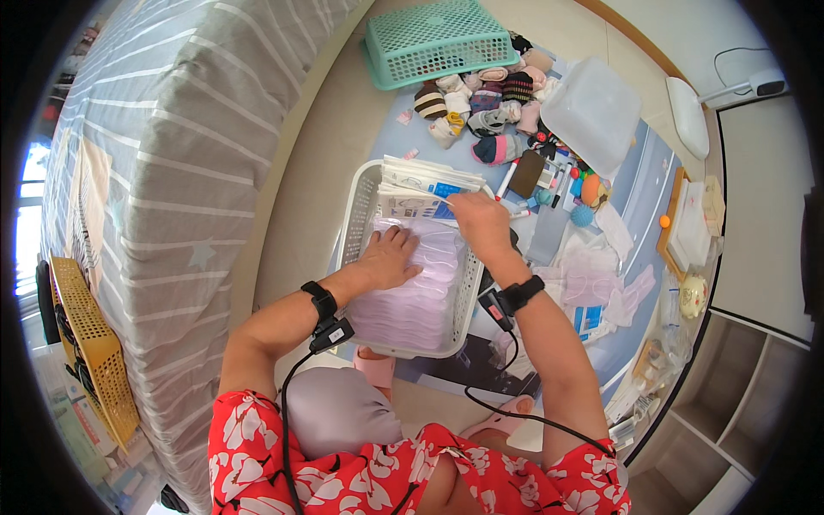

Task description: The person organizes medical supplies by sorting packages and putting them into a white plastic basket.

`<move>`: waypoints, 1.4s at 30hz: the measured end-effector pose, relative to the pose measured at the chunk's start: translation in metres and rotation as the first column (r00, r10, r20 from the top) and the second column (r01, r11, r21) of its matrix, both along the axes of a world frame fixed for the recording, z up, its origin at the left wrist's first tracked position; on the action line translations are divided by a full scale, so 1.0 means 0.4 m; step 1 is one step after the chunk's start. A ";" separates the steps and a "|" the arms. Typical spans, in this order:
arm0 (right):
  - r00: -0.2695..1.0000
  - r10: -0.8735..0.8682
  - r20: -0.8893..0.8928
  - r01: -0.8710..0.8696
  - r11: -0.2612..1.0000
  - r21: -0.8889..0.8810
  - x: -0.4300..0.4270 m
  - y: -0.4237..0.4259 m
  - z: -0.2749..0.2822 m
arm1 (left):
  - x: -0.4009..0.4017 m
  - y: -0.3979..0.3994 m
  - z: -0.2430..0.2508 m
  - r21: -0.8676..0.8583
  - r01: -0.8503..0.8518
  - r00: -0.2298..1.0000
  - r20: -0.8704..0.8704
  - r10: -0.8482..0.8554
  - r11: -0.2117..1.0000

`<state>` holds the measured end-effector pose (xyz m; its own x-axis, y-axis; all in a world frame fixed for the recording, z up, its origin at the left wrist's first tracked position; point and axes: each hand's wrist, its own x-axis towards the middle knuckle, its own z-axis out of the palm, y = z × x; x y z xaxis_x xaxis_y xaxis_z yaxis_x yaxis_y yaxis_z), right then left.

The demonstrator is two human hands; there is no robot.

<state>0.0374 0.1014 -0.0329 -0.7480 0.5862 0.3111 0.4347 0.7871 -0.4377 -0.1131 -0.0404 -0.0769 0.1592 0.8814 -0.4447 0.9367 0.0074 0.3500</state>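
Observation:
A white perforated plastic basket (360,193) stands on the floor in front of me. Most of it is filled by an overlapping row of lilac pleated face masks (402,309). Flat white printed packets (412,174) with blue patches stand on edge at its far end. My left hand (389,257) lies palm down on the masks, fingers spread. At the far right corner, my right hand (481,225) pinches the edge of the front printed packet (412,205). Its fingertips are partly hidden.
Rolled socks (489,100) lie beyond the basket, near an upturned green basket (438,38) and a translucent bin (592,112). Markers, small toys and loose lilac masks (589,277) spread to the right. A bed (206,161) borders the left; a shelf unit (708,380) stands right.

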 end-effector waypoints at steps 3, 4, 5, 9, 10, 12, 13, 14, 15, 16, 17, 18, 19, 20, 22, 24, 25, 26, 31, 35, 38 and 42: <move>0.996 0.026 0.080 -0.034 0.994 0.104 -0.006 -0.026 -0.059 | 0.002 0.010 0.000 0.046 -0.023 1.000 0.019 0.022 0.999; 0.990 0.058 0.125 -0.075 0.988 0.133 -0.006 -0.036 -0.071 | 0.001 0.021 0.005 0.002 -0.058 0.997 0.051 0.058 0.998; 0.990 0.055 0.127 -0.072 0.988 0.134 0.000 -0.042 -0.082 | 0.001 0.032 0.010 -0.043 -0.091 0.992 0.082 0.094 0.995; 0.974 -0.073 0.213 0.056 0.995 0.086 -0.017 -0.053 -0.059 | -0.021 0.046 0.022 0.046 -0.103 0.988 0.124 0.097 0.994; 0.967 -0.119 0.225 0.107 0.992 0.066 -0.020 -0.050 -0.046 | -0.029 0.052 0.031 0.027 -0.203 0.960 0.200 0.194 0.979; 0.971 -0.133 0.200 0.120 0.990 0.075 -0.024 -0.041 -0.032 | -0.030 0.059 0.047 0.002 -0.294 0.919 0.273 0.283 0.956; 0.974 -0.144 0.174 0.131 0.988 0.086 -0.024 -0.037 -0.025 | -0.027 0.061 0.053 0.186 -0.390 0.892 0.320 0.319 0.902; 0.973 -0.151 0.173 0.138 0.987 0.088 -0.023 -0.036 -0.020 | -0.025 0.064 0.056 0.356 -0.474 0.862 0.375 0.342 0.805; 0.973 -0.163 0.161 0.152 0.985 0.080 -0.024 -0.035 -0.015 | -0.031 0.068 0.050 0.359 -0.471 0.864 0.370 0.340 0.806; 0.973 -0.177 0.149 0.168 0.983 0.071 -0.024 -0.035 -0.009 | -0.042 0.075 0.040 0.358 -0.456 0.870 0.371 0.324 0.815; 0.972 -0.184 0.144 0.176 0.982 0.071 -0.020 -0.032 0.001 | -0.051 0.079 0.033 0.357 -0.438 0.877 0.372 0.304 0.825; 0.972 -0.195 0.130 0.191 0.981 0.044 -0.001 -0.025 0.010 | -0.043 0.087 0.034 0.356 -0.426 0.880 0.377 0.289 0.832; 0.971 -0.211 0.115 0.210 0.977 0.018 0.022 -0.018 0.016 | -0.034 0.095 0.035 0.357 -0.406 0.891 0.359 0.278 0.841; 0.964 -0.237 0.119 0.236 0.972 0.022 0.042 -0.009 0.016 | -0.023 0.105 0.039 0.358 -0.381 0.903 0.341 0.261 0.853; 0.980 -0.173 0.103 0.178 0.983 -0.040 0.092 0.009 0.017 | -0.013 0.106 0.056 0.260 -0.400 0.876 0.389 0.284 0.879; 0.980 -0.162 0.118 0.171 0.983 -0.070 0.134 0.014 0.020 | 0.001 0.104 0.070 0.151 -0.409 0.847 0.431 0.312 0.900; 0.988 -0.112 0.102 0.123 0.986 -0.111 0.160 0.016 0.030 | 0.010 0.111 0.080 0.149 -0.378 0.835 0.481 0.267 0.914; 0.984 -0.112 0.137 0.130 0.983 -0.128 0.198 0.016 0.044 | 0.032 0.124 0.088 0.146 -0.349 0.818 0.530 0.224 0.926; 0.960 -0.131 0.249 0.175 0.971 -0.166 0.438 0.041 0.102 | 0.235 0.263 0.182 -0.033 -0.054 0.774 0.630 0.063 0.998; 0.925 -0.199 0.325 0.280 0.932 -0.228 0.636 0.064 0.130 | 0.431 0.374 0.184 0.026 0.171 0.797 0.584 -0.154 0.985; 0.915 -0.262 0.308 0.354 0.887 -0.297 0.781 0.074 0.109 | 0.567 0.413 0.133 -0.048 0.124 0.706 0.707 -0.054 0.991; 0.874 -0.304 0.379 0.443 0.818 -0.365 0.933 0.040 0.045 | 0.692 0.403 0.090 -0.400 0.004 0.606 0.730 0.316 0.916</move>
<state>0.4108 0.1175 -0.0148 -0.4557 0.8591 -0.2331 0.8161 0.2985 -0.4949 0.1636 0.1206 -0.0410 0.4540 0.7488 -0.4830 0.2890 0.3890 0.8747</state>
